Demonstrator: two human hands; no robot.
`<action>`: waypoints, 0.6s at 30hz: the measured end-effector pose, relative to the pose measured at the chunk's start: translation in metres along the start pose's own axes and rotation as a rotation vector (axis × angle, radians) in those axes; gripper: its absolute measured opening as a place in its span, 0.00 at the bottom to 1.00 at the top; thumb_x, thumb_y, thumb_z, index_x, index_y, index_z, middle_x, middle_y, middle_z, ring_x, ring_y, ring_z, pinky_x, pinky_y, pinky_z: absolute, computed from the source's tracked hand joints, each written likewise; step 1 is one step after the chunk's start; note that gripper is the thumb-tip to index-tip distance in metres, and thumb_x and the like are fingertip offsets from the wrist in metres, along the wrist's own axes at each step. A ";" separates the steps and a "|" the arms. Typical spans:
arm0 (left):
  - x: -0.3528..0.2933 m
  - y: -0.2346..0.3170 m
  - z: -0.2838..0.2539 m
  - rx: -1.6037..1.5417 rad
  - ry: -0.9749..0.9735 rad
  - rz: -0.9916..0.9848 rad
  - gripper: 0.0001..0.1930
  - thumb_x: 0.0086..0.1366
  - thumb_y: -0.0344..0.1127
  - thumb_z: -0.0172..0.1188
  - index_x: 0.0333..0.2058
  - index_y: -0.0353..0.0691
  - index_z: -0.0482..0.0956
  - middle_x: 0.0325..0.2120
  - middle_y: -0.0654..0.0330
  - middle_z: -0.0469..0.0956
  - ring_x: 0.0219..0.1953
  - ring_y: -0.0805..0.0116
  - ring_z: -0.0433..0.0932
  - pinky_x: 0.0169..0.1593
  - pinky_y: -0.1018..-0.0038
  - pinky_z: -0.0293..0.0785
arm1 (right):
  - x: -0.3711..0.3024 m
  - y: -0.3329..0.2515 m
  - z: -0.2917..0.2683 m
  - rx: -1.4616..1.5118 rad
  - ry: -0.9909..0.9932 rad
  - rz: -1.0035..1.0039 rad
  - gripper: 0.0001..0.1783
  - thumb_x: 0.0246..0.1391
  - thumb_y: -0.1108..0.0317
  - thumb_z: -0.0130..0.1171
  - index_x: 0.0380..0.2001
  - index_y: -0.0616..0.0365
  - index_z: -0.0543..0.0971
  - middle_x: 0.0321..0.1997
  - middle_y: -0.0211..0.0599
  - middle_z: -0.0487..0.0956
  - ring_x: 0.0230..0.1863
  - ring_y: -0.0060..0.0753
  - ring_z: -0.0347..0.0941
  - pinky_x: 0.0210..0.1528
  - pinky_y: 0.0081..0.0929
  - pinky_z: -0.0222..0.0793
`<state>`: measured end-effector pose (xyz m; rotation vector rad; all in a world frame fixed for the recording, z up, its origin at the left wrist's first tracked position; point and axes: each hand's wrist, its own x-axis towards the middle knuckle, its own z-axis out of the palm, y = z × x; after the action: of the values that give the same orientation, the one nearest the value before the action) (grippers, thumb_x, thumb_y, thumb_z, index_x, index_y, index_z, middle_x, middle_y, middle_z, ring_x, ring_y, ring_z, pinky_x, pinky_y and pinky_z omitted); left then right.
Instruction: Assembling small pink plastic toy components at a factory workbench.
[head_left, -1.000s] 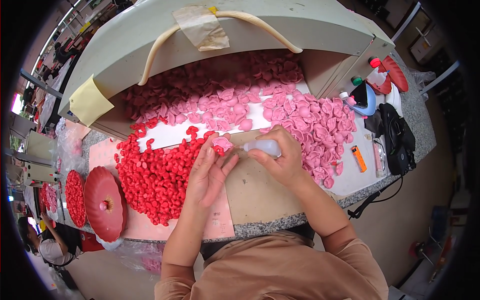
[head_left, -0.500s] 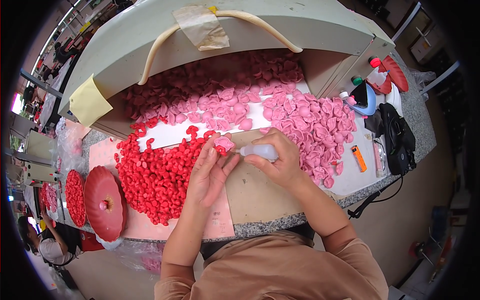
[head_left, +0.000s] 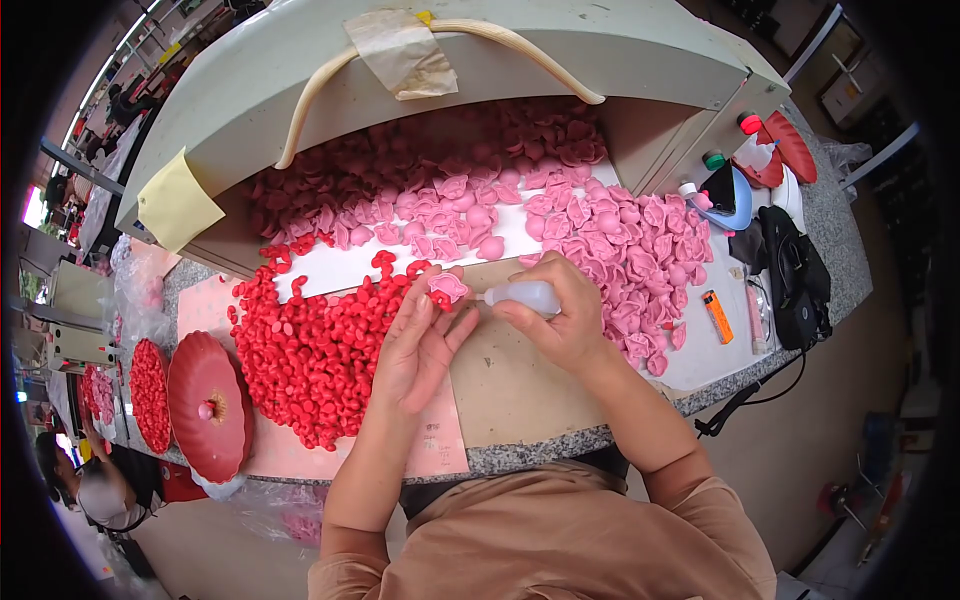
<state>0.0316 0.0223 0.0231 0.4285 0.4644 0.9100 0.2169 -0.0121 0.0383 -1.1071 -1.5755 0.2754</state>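
My left hand (head_left: pixel 404 355) pinches a pink petal-shaped piece (head_left: pixel 449 286) between thumb and fingertips, with a small red piece (head_left: pixel 441 301) against its lower side. In my right hand (head_left: pixel 568 322) lies a small whitish squeeze bottle (head_left: pixel 532 296), gripped around its body. Its thin nozzle points left, close by the red piece; whether it touches cannot be made out. A heap of glossy red pieces (head_left: pixel 310 360) spreads to the left of my left hand. Beyond my right hand is a large pile of pink petal-shaped pieces (head_left: pixel 640 255).
A grey box-like housing (head_left: pixel 640 65) arches over the far side, with more pink pieces beneath it. A scalloped red dish (head_left: pixel 205 430) stands left. To the right lie an orange box (head_left: pixel 717 317), a black pouch (head_left: pixel 795 270) and a blue holder (head_left: pixel 738 205). Someone sits far left.
My right hand has drawn the squeeze bottle slightly to the right and upward. My left hand stays in nearly the same place with its pieces.
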 end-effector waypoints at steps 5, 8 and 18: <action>0.000 0.000 0.000 0.000 0.010 0.002 0.23 0.66 0.36 0.47 0.58 0.41 0.57 0.56 0.55 0.61 0.55 0.61 0.65 0.58 0.61 0.63 | 0.000 0.003 -0.001 -0.035 0.014 -0.026 0.17 0.39 0.67 0.68 0.29 0.60 0.71 0.24 0.38 0.71 0.23 0.31 0.68 0.29 0.25 0.65; 0.001 0.000 -0.001 -0.011 0.001 0.003 0.23 0.66 0.37 0.48 0.58 0.41 0.57 0.56 0.55 0.62 0.55 0.60 0.64 0.59 0.61 0.62 | 0.000 0.003 -0.002 -0.008 0.019 0.014 0.16 0.39 0.67 0.67 0.29 0.60 0.71 0.24 0.38 0.71 0.23 0.31 0.67 0.30 0.25 0.66; 0.001 0.000 0.000 0.001 0.031 -0.031 0.22 0.66 0.35 0.48 0.57 0.41 0.58 0.53 0.56 0.65 0.54 0.62 0.66 0.59 0.61 0.62 | -0.001 0.000 -0.002 0.157 0.058 0.135 0.15 0.46 0.61 0.64 0.30 0.60 0.72 0.26 0.33 0.72 0.26 0.21 0.67 0.29 0.19 0.63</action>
<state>0.0319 0.0228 0.0224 0.4079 0.4991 0.8874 0.2183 -0.0131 0.0383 -1.0902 -1.4059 0.4463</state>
